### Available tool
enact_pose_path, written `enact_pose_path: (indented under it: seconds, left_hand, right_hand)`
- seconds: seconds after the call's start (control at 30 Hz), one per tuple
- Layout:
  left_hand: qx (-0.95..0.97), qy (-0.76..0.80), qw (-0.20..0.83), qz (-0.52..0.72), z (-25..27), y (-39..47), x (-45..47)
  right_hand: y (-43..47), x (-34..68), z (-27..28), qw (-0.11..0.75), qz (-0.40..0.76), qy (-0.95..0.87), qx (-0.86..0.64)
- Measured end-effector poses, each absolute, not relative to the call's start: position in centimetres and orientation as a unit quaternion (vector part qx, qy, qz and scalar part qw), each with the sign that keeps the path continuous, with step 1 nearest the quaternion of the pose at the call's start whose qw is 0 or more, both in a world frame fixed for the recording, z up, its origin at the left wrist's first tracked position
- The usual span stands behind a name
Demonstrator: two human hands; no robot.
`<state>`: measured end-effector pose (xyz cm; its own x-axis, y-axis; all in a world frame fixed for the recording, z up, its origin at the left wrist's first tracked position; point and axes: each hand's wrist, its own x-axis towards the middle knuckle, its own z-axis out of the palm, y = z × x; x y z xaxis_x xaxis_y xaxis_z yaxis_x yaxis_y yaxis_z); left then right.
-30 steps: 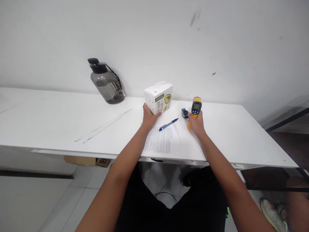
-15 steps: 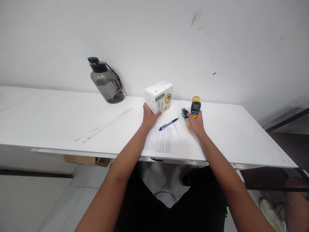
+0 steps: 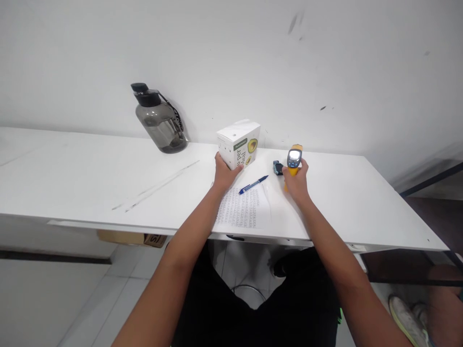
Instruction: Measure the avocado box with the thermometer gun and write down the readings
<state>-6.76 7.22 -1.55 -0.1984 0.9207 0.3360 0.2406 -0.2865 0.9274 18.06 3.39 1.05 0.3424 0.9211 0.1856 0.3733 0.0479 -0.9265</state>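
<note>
My left hand [image 3: 225, 173] grips the lower front of a white carton [image 3: 237, 143] printed with avocados; the box stands upright near the wall. In my right hand [image 3: 296, 180] is a yellow infrared thermometer [image 3: 294, 158], held by its handle, its small screen lit white and facing me. Just left of it lies a small dark blue-black object [image 3: 278, 167], perhaps a watch. A blue pen [image 3: 253, 185] rests across the top of a printed sheet of paper [image 3: 242, 209] between my forearms.
A large grey translucent bottle [image 3: 161, 123] with a black cap stands at the back left against the wall. The white table [image 3: 87, 178] runs along the wall. Below are a cardboard box [image 3: 123, 237] and, at lower right, another person's shoe [image 3: 407, 315].
The thermometer's screen has gone from dark to brightly lit. Some fingers of my right hand have lifted away from the handle on its right side. My left hand stays on the carton.
</note>
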Motion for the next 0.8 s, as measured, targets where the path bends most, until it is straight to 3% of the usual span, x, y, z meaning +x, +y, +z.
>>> enact_pose_path:
  seconds: [0.3,0.47,0.63,0.8]
  left_hand:
    - [0.558,0.517,0.297,0.576,-1.7,7.4,-6.7]
    - [0.557,0.523,0.293,0.575,-1.6,7.4,-6.7]
    - [0.552,0.535,0.295,0.568,-1.5,7.2,-6.6]
    - [0.550,0.529,0.291,0.578,-1.7,7.3,-6.7]
  right_hand:
    - [4.5,21.7,1.0,0.257,0.056,-0.543,-0.797]
    - [4.6,21.8,0.4,0.184,0.016,-0.566,-0.804]
    - [4.1,21.1,0.9,0.201,-0.076,-0.581,-0.785]
    - [2.5,17.4,1.2,0.269,-0.082,-0.747,-0.603]
